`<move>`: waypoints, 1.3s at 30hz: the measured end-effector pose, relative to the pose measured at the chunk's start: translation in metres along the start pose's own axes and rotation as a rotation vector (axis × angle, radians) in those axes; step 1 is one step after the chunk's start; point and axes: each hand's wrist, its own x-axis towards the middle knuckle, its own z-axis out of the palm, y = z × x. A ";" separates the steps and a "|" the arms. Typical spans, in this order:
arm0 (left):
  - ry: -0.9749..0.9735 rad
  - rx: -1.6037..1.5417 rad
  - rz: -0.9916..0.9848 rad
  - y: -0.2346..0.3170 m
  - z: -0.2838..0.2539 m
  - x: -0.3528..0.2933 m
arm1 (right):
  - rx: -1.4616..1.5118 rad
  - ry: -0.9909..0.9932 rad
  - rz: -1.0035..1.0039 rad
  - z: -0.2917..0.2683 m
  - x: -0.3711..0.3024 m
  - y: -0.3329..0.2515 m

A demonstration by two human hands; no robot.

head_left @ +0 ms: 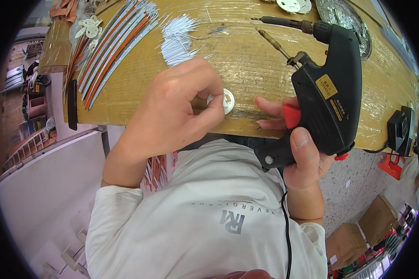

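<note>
My right hand (305,160) is wrapped round the handle of a black soldering gun (347,86), its fingers by the red trigger (291,116). The gun's brass-coloured tip (271,41) points toward the far side of the table, with a dark feed tube (279,21) beside it. My left hand (174,100) is closed, thumb and forefinger pinched at the left side of a small white round disc (228,101) near the table's front edge. The fingers cover part of the disc, and any smaller piece between them is hidden.
On the wooden table (246,65) lie a pile of short white wires (178,41) and a fan of orange and white strips (118,46). White discs (291,4) and a metal dish (344,21) are at the far right. A black cable (286,232) hangs over my shirt.
</note>
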 end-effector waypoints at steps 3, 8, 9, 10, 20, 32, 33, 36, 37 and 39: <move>-0.013 0.039 0.016 0.002 -0.002 0.001 | 0.002 0.009 -0.021 0.002 0.000 0.001; -0.019 0.085 0.004 0.005 -0.001 -0.001 | -0.010 -0.003 -0.015 -0.001 -0.001 0.000; -0.004 0.077 -0.003 0.005 0.000 -0.002 | -0.020 -0.012 -0.010 -0.002 -0.002 0.001; 0.012 0.069 -0.011 0.005 0.001 -0.002 | -0.031 -0.022 -0.004 -0.003 -0.002 0.001; 0.030 0.139 -0.007 0.008 0.005 -0.005 | -0.014 0.023 -0.023 0.003 -0.003 0.001; 0.120 0.098 0.054 0.005 0.008 -0.011 | 0.042 0.037 0.160 -0.016 -0.031 -0.012; 0.103 0.065 0.000 0.006 0.008 -0.013 | 0.062 0.061 0.198 -0.020 -0.037 -0.009; 0.092 0.044 -0.060 0.008 0.009 -0.017 | 0.120 0.091 0.304 -0.030 -0.048 -0.008; 0.100 0.055 -0.062 0.008 0.009 -0.017 | 0.111 0.072 0.332 -0.033 -0.051 -0.005; 0.106 0.052 -0.056 0.007 0.010 -0.017 | 0.109 0.051 0.373 -0.036 -0.057 0.000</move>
